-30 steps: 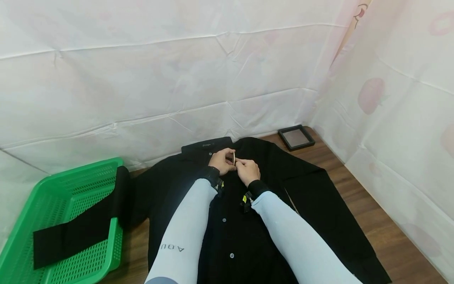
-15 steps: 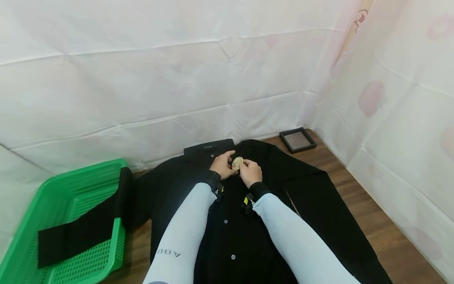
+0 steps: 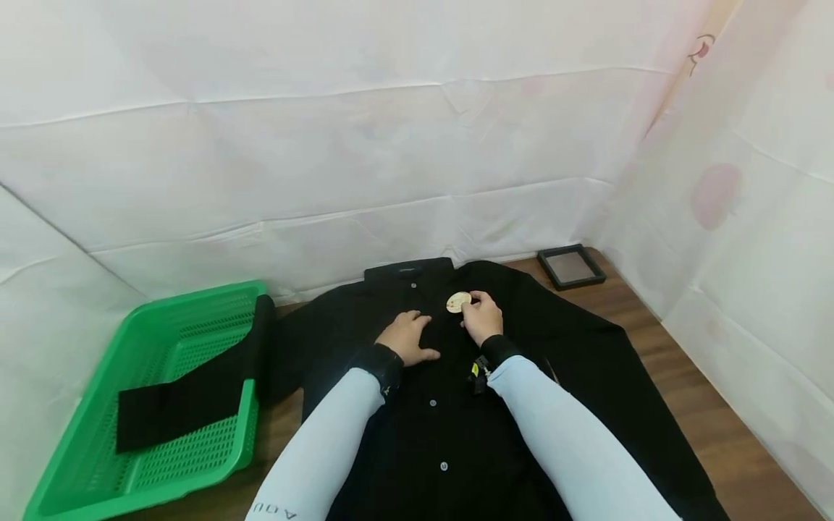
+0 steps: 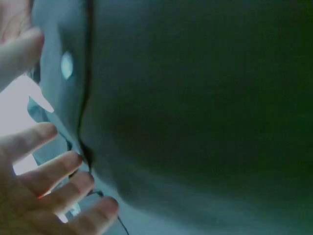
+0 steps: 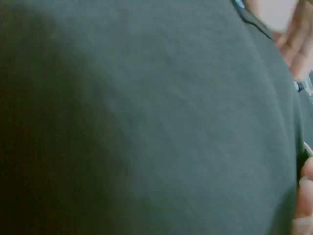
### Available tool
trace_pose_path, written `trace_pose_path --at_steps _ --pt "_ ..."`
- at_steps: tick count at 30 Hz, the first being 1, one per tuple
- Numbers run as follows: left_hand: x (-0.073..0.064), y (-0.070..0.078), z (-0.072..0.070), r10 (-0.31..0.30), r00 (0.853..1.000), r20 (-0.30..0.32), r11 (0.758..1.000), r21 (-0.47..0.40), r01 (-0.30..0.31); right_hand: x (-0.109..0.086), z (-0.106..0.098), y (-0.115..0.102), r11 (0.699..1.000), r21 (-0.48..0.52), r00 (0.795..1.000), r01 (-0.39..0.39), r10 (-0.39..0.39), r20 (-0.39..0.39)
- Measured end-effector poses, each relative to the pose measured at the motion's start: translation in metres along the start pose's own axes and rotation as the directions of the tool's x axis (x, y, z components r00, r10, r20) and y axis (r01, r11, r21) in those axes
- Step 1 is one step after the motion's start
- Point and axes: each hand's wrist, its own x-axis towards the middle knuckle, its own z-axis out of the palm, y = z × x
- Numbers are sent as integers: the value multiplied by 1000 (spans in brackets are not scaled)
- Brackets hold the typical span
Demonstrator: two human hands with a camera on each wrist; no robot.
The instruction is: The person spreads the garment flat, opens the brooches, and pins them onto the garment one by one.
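A black button-up shirt [image 3: 384, 340] lies spread out, collar toward the back wall. My right hand [image 3: 482, 318] pinches a round, pale gold disc [image 3: 459, 302] by its right edge, over the upper chest of the shirt. What the disc is cannot be made out. My left hand [image 3: 404, 338] is spread just left of the button line, holding nothing. Its parted fingers [image 4: 63, 188] show in the left wrist view beside a pale shirt button [image 4: 67, 65]. At the edge of the right wrist view, only a little of the right fingers [image 5: 305, 191] is visible.
A green plastic basket [image 3: 244, 434] stands at the left, with one shirt sleeve [image 3: 182, 405] draped over its rim into it. At the back right corner of the wooden table [image 3: 658, 347] lies a black square frame [image 3: 570, 267]. Patterned white sheets [image 3: 339, 159] hang behind and at the right.
The disc has turned from edge-on to face-up in my right hand. My left hand has moved away from it, down and left, fingers spreading. The head view has shifted slightly.
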Motion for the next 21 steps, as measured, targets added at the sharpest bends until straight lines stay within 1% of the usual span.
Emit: trace_pose_path --at_steps 2,4,6,8,10,12,14,17,21 --pt "-9 0 5 7 1000 19 1000 24 -8 0 -5 0 1000 8 999 2 -2 34" --pt "-14 0 9 7 999 31 999 37 -8 1 -10 0 1000 7 997 5 -6 78" --pt "-18 0 11 2 1000 27 1000 29 -2 2 -16 0 999 -34 993 34 -30 112" --pt "-20 0 12 -8 1000 16 1000 17 8 3 -22 1 989 -115 988 94 -79 131" --pt "-21 0 12 -15 1000 5 1000 4 15 4 -28 1 961 -214 978 175 -145 150" --pt "-21 0 12 -16 1000 -6 1000 -6 16 4 -33 1 915 -313 963 254 -208 174" --pt "-21 -1 12 -16 1000 -12 1000 -11 16 4 -36 1 875 -379 948 302 -236 211" --pt "-20 -1 14 -15 1000 -19 1000 -17 15 4 -37 1 829 -448 936 336 -240 259" --pt "-19 1 13 -29 999 -17 999 -23 28 7 -32 0 802 -493 936 339 -232 266"
